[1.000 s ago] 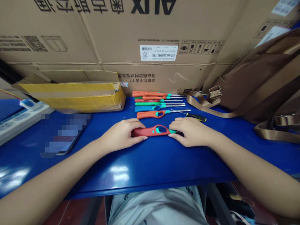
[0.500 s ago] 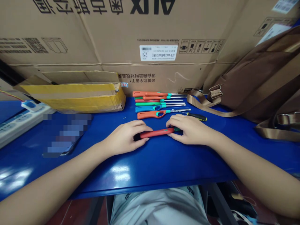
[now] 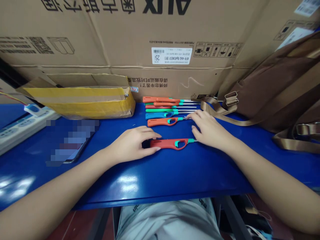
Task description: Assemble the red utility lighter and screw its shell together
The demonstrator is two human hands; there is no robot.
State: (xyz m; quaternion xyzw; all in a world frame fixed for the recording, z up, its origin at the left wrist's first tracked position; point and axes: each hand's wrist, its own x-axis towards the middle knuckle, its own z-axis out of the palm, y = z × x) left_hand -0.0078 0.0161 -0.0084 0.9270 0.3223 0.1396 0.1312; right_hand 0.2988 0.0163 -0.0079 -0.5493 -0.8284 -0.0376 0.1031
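A red gas lighter [image 3: 166, 144] with a green trigger and collar lies on its side on the blue table [image 3: 160, 180]. Around its rear end my left hand [image 3: 135, 143] is closed, thumb on the near side and fingers on the far side. My right hand [image 3: 210, 128] is off the lighter, past its metal tube, with thumb and fingers apart. It covers the spot where a black-and-yellow screwdriver lay, and the screwdriver's handle is hidden. Just beyond, an orange gas lighter [image 3: 160, 122] lies alone in front of a blue gas lighter [image 3: 157, 115].
More gas lighters [image 3: 162, 99] in orange, red and green are stacked against a large cardboard box [image 3: 120, 40]. At left are a yellow-taped carton [image 3: 85, 103], a blurred phone [image 3: 75, 143] and a power strip [image 3: 27, 128]. A brown bag [image 3: 270, 80] with a strap stands right.
My right hand has let go of the red lighter's front and moved away and right, over the screwdriver. The lighter has turned flat, showing its trigger guard. My left hand stays in place.
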